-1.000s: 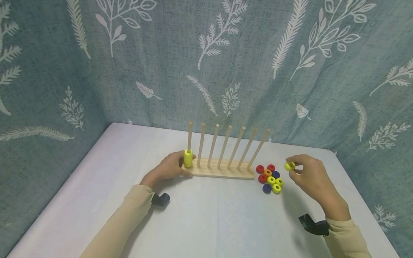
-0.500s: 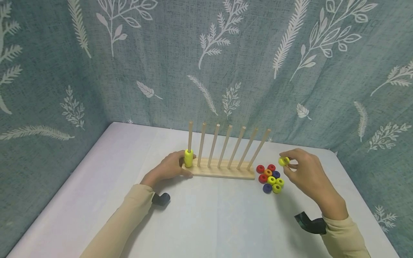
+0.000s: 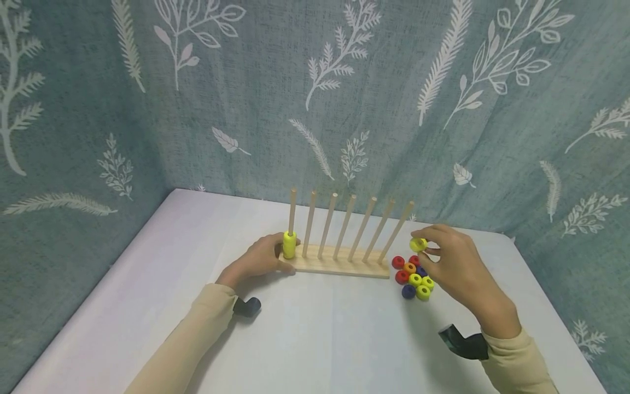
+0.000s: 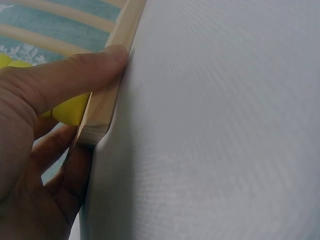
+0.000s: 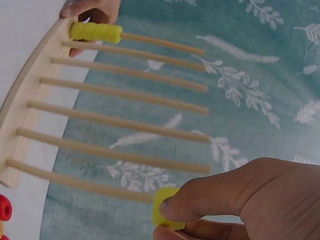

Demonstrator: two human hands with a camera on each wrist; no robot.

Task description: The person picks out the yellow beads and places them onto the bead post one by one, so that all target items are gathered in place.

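A wooden peg stand with a row of upright pegs is on the white table. My left hand grips its left end; the left wrist view has the thumb along the board's edge and fingers on the far side. Yellow beads are stacked on the leftmost peg, beside that hand; the other pegs are bare. Between thumb and fingertips my right hand pinches one yellow bead, held in the air right of the rightmost peg, apart from the stand in the head view.
Below the right hand, just off the stand's right end, lies a cluster of loose beads: red, orange, dark blue and yellow. A green-grey leaf-patterned cloth hangs behind and at the sides of the table.
My right hand has moved left with the pinched yellow bead, from right of the cluster to above it, nearer the pegs. The left hand has kept its hold on the stand.
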